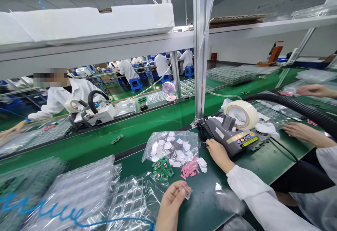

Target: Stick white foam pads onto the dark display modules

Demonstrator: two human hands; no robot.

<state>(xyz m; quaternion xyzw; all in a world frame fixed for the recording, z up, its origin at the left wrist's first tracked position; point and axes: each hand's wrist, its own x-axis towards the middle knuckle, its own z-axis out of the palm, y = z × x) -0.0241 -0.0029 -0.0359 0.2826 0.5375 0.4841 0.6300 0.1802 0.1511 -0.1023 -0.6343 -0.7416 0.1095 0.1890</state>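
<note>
My left hand [172, 201] is closed near the table's front, pinching a small crumpled piece of clear plastic [187, 191] between thumb and fingers. Just beyond it lie a heap of green circuit boards [162, 169], a pile of pink strips [190, 167] and some white tabs [202, 164]. Behind these rests a clear bag of white tabs [171, 146]. My right hand [218, 153] reaches to the left end of a grey machine [231, 136], fingers bent together at its edge. What those fingertips hold, if anything, cannot be made out.
A roll of tape [242, 115] stands on the machine, with a black hose [292, 106] behind. Clear blister trays [129, 199] lie at left, beside a coiled blue cord [52, 210]. A metal post [199, 55] rises ahead. A co-worker's hands [302, 132] are at right; another person sits across.
</note>
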